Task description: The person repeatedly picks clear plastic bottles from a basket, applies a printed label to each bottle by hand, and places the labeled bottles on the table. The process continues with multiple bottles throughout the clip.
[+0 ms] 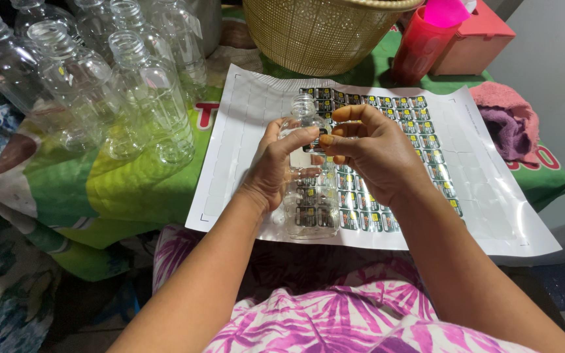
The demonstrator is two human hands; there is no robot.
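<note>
My left hand (276, 163) grips a clear empty plastic bottle (308, 196) by its upper body, holding it upright over a white sticker sheet (243, 131). My right hand (367, 147) pinches a small dark sticker (316, 139) against the bottle's shoulder, just under the open neck. The sheet carries rows of small dark labels (420, 124) on its middle and right part; its left columns are peeled bare.
Several clear empty bottles (132, 91) lie piled at the left on a green patterned cloth (119, 189). A woven yellow basket (322, 33) stands behind the sheet, with a red cup (416, 49) and a red box (479, 39) at its right. A pink towel (508, 117) lies at the right edge.
</note>
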